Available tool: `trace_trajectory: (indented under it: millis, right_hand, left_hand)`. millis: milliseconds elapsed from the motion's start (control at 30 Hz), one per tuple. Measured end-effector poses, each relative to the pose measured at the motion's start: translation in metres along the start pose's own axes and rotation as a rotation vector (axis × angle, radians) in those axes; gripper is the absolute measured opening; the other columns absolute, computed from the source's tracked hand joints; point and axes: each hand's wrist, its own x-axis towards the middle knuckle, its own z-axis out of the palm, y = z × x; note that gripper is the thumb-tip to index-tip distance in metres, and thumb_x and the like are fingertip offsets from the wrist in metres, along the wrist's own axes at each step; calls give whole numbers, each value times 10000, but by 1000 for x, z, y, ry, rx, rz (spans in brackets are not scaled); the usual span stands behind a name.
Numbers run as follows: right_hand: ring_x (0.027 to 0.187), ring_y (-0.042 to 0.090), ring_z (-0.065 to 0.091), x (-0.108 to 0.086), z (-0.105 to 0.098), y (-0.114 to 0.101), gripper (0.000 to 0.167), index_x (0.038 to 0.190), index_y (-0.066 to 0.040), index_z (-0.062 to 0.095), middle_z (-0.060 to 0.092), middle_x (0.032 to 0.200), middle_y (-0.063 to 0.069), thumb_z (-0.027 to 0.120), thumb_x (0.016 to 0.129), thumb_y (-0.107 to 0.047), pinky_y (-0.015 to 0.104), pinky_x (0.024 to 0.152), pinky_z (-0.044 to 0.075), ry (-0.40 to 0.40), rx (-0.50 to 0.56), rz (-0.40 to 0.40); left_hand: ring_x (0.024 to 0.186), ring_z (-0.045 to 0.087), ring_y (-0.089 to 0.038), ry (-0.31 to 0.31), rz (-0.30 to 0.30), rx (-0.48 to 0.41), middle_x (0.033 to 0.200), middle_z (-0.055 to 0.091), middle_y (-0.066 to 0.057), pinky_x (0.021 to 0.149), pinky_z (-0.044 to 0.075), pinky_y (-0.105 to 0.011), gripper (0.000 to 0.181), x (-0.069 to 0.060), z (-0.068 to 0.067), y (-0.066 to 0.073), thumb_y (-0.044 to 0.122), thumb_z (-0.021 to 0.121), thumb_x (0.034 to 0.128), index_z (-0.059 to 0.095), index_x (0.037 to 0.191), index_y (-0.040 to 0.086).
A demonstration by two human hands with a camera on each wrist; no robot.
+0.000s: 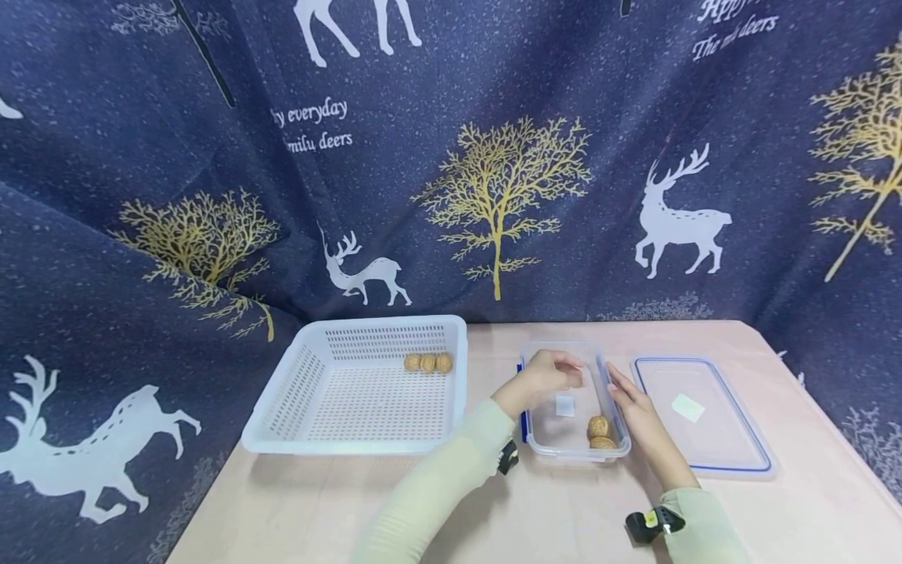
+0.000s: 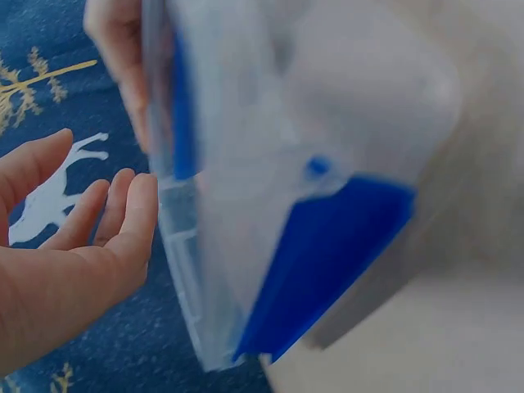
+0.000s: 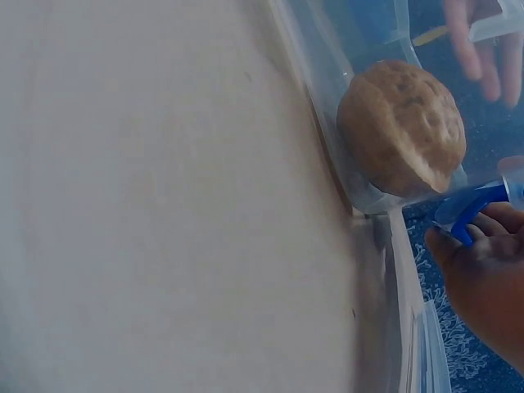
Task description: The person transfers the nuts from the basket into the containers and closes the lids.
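My left hand (image 1: 548,377) hovers over the clear plastic container (image 1: 564,453), its fingers loosely bent with nothing between them. In the left wrist view, the same hand (image 2: 90,237) appears beside the container wall and a blue latch (image 2: 336,262). At the container's right side, my right hand (image 1: 637,411) holds the edge, with fingers by a blue latch (image 3: 467,209) in the right wrist view. Two walnuts (image 1: 598,427) sit in the container's near right corner. Three more walnuts (image 1: 427,363) line up at the far right of a white basket (image 1: 352,448).
A clear lid with a blue seal (image 1: 733,431) and a pale label lies flat to the container's right. The slotted basket stands on the left of the pale table (image 1: 303,509). A dark blue deer-patterned cloth (image 1: 437,196) hangs behind the table.
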Motion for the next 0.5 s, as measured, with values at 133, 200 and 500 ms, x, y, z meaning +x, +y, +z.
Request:
trace_trajectory:
  millis: [133,200,500]
  right_hand:
    - [1420,471,66,0,0,1,564,1526,-53,177,111,1568,233,348,1050,-302,639,1121,95,-2,7,-8]
    - [1420,471,66,0,0,1,565,1528,-58,174,109,1569,232,343,1051,-308,642,1119,94,-3,2,-6]
    - [1422,465,56,-2,0,-2,558,1530,-65,169,100,1573,222,349,1051,-287,633,1124,82,-4,2,-14]
  left_hand:
    - [819,643,-118,9,12,-37,968,694,-123,783,556,-225,307,0,-13,13,-32,688,820,665,1126,-37]
    - [808,632,-113,19,13,-74,970,689,-134,806,560,-255,305,1,-19,18,-39,682,828,660,1132,-48]
    - [992,663,-202,38,39,-193,1110,679,-148,899,538,-332,299,0,-56,37,-10,671,870,650,1169,-19]
